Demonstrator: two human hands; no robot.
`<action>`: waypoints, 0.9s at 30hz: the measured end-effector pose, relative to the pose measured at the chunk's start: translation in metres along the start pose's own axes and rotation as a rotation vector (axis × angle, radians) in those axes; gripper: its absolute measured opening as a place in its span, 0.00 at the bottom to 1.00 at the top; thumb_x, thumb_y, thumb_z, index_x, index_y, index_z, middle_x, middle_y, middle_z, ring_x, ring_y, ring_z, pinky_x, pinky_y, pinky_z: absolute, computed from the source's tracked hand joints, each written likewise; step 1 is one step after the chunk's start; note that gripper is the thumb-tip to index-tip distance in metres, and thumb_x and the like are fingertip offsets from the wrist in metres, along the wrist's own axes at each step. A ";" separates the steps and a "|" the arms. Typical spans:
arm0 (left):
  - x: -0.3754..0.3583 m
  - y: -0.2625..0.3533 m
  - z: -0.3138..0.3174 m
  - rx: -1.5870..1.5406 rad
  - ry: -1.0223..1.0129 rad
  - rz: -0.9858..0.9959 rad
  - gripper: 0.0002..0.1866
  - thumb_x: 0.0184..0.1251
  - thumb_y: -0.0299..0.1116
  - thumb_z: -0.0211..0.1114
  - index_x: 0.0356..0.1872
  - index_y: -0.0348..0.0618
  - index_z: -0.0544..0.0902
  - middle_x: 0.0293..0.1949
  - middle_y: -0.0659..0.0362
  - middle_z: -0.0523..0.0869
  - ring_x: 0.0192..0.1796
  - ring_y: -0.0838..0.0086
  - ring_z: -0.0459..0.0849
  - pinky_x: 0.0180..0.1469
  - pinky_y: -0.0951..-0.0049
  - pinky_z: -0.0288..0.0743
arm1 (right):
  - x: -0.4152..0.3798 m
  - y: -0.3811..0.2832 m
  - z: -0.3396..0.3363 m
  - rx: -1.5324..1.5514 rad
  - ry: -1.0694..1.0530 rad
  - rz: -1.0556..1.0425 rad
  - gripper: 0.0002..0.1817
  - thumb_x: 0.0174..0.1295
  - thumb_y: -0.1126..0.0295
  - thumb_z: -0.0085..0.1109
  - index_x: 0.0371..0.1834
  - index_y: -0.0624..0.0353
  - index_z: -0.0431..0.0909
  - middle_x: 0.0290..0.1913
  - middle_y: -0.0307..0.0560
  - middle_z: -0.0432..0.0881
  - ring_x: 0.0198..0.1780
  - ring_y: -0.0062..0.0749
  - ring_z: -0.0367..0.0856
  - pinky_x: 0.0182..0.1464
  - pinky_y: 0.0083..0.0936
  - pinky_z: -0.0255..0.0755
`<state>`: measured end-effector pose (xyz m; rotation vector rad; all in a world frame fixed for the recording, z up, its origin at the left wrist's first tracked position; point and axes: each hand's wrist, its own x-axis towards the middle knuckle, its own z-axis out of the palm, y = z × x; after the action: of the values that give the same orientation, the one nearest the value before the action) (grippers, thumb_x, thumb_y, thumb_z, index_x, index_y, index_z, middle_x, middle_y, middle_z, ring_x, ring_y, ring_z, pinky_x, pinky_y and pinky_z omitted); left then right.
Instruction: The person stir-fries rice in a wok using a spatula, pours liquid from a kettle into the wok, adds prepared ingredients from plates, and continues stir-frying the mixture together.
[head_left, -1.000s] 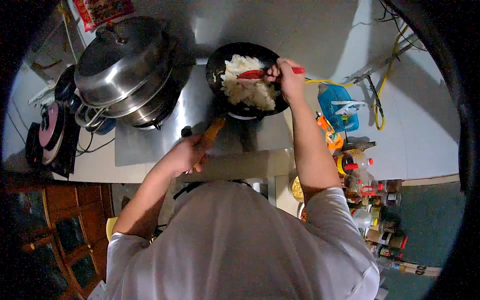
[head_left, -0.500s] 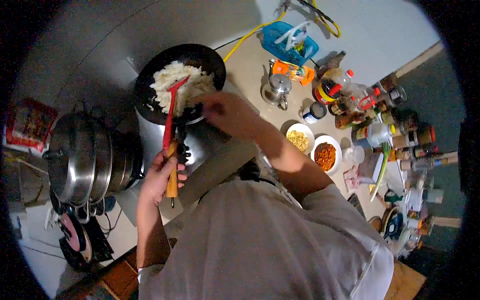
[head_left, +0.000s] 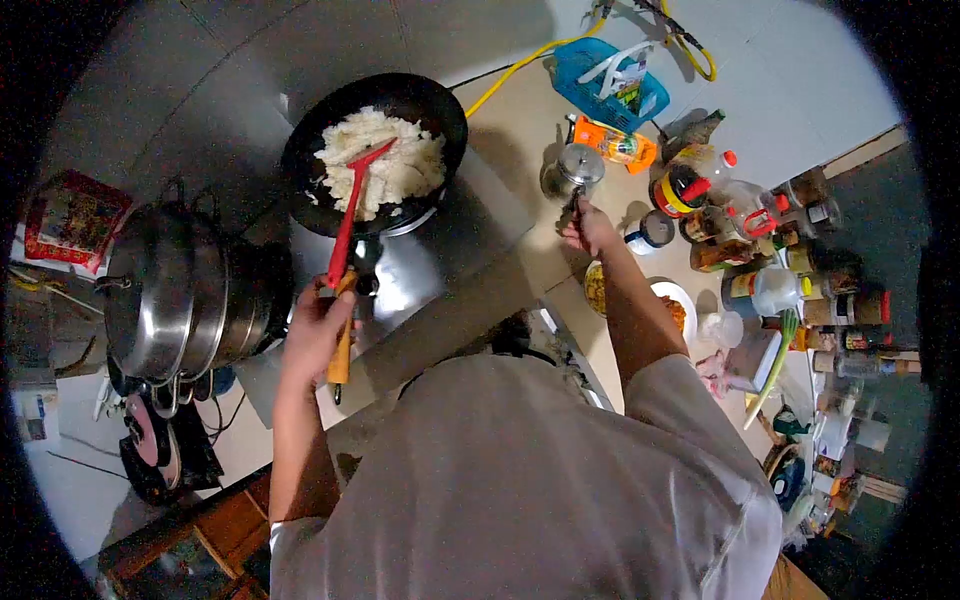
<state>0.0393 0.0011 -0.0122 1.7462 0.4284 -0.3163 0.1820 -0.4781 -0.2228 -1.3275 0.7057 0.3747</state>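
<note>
My left hand (head_left: 318, 325) is closed around the lower end of a red spatula (head_left: 346, 225) and the wooden handle (head_left: 341, 355) of the wok. The spatula's head rests on white rice (head_left: 405, 170) heaped in the black wok (head_left: 305, 150). Away to the right, my right hand (head_left: 594, 232) is closed on the handle of a small lidded metal pot (head_left: 581, 165). Beside that hand stands a dark-lidded jar (head_left: 655, 230). My right forearm partly covers a bowl of chopped yellowish food (head_left: 596, 288) and a white plate (head_left: 684, 297) of reddish-brown food.
A large stacked steamer (head_left: 165, 300) stands left of the wok, beside a red packet (head_left: 75, 222). Bottles and jars (head_left: 760, 270) crowd the right side. Behind the metal pot are an orange packet (head_left: 615, 143) and a blue basket (head_left: 595, 75). A green onion (head_left: 775, 365) lies farther right.
My right hand has moved from the wok's right edge over to the small metal pot and taken its handle. My left hand keeps its hold. The whole view has shifted slightly.
</note>
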 end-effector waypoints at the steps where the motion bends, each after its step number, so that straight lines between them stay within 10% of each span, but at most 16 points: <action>1: -0.007 0.010 0.001 0.088 0.013 0.040 0.28 0.71 0.39 0.67 0.66 0.43 0.67 0.40 0.59 0.81 0.34 0.74 0.84 0.33 0.74 0.79 | -0.002 0.002 -0.007 -0.064 -0.031 -0.071 0.26 0.72 0.40 0.48 0.47 0.54 0.73 0.29 0.39 0.75 0.27 0.27 0.78 0.28 0.27 0.78; 11: -0.010 -0.033 -0.017 -0.193 -0.095 -0.018 0.29 0.71 0.40 0.66 0.68 0.44 0.67 0.44 0.59 0.82 0.38 0.74 0.85 0.38 0.74 0.81 | -0.132 -0.105 -0.044 -0.745 0.052 -0.521 0.25 0.76 0.48 0.45 0.38 0.61 0.78 0.22 0.40 0.76 0.25 0.23 0.77 0.30 0.26 0.70; 27: -0.024 -0.061 -0.041 -0.330 -0.279 -0.022 0.28 0.75 0.40 0.59 0.71 0.42 0.65 0.44 0.57 0.82 0.38 0.71 0.84 0.35 0.71 0.79 | -0.311 -0.222 0.148 -1.510 0.000 -0.669 0.30 0.72 0.43 0.54 0.32 0.66 0.78 0.18 0.37 0.72 0.22 0.22 0.70 0.27 0.27 0.68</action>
<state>-0.0106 0.0495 -0.0461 1.3527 0.2794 -0.4702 0.1275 -0.3419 0.1596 -2.8484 -0.2206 0.3367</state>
